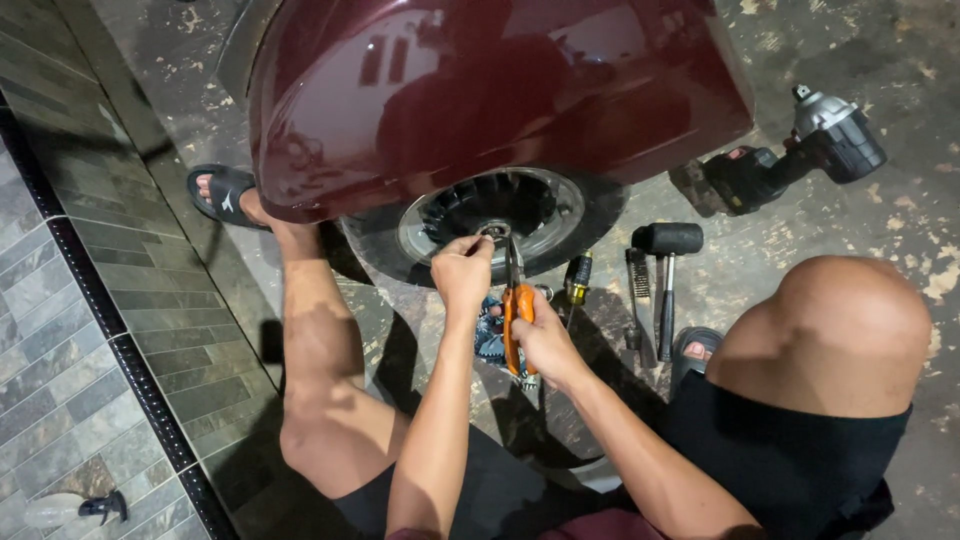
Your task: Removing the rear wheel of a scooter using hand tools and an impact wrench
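Note:
I squat in front of a small wheel (pixel 500 215) under a dark red vehicle body (pixel 480 90). My left hand (pixel 462 270) pinches at the wheel's centre hub (pixel 494 232) with its fingertips. My right hand (pixel 535 335) grips orange-handled pliers (pixel 513 310), whose jaws reach up to the same hub. Both hands sit close together just below the hub.
On the concrete floor to the right lie a black rubber mallet (pixel 667 265), a yellow-handled screwdriver (pixel 577 278), a wire brush (pixel 637 290) and a grey impact wrench (pixel 800 150). Sandalled feet (pixel 222 192) rest left and right. A spray bottle (pixel 70 508) lies on the tiled strip.

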